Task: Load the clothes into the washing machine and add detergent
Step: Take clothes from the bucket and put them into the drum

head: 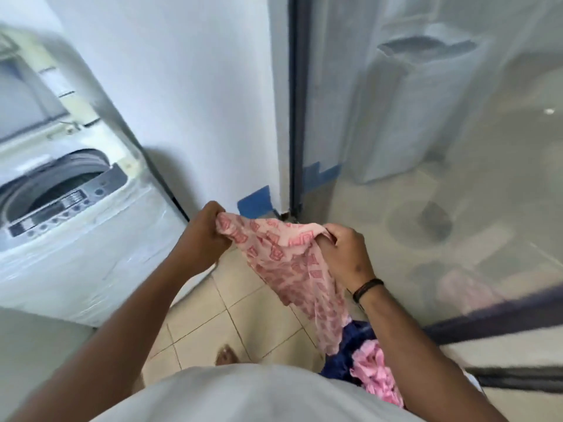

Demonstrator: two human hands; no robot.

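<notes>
Head view: left hand [204,231], right hand [345,254] each clenched on pink cloth [292,266].

The washer [61,208] stands at left with its lid up and drum mouth unobstructed. Bare floor [243,300] lies between it and the glass door [426,147] at right.

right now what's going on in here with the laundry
A person is holding a thin pink cloth with a red block pattern stretched between the left hand and the right hand, above the tiled floor. The white top-loading washing machine stands to their left with its lid up and drum open. More clothes, a dark blue piece and a pink frilly one, hang low by the right arm. No detergent is visible.
</notes>
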